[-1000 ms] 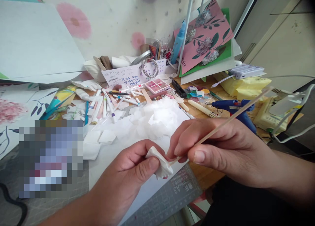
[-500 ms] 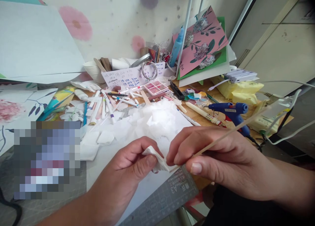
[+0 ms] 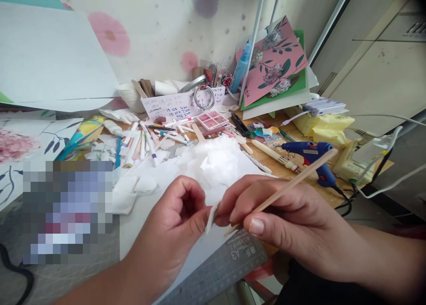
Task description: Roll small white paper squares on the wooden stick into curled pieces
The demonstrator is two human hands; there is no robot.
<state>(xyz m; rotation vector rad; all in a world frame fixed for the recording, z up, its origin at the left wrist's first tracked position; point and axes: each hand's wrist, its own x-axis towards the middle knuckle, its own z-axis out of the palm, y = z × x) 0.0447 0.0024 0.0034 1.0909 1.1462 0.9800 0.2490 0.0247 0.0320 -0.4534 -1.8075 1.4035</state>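
My left hand [image 3: 176, 225] is closed, pinching a small piece of white tissue paper [image 3: 212, 217] between thumb and fingers. The paper now shows as a narrow edge. My right hand [image 3: 282, 220] is closed on a thin wooden stick [image 3: 293, 181], held like a pencil and slanting up to the right. Its lower tip sits just right of the paper. The right fingertips meet the paper's far side. Behind both hands lies a loose pile of white tissue pieces [image 3: 218, 161] on a white sheet [image 3: 159, 198].
A blue glue gun [image 3: 311, 152] with a cord lies to the right. Many markers [image 3: 149, 143], a pink palette [image 3: 212, 119] and paper scraps spread across the back. A grey cutting mat [image 3: 219, 269] is under the sheet. Pink flower artwork [image 3: 273, 68] leans at the back right.
The tissue piece has turned from showing its face to nearly edge-on. The stick has swung so its upper end is nearer and lower tip shows below my right fingers.
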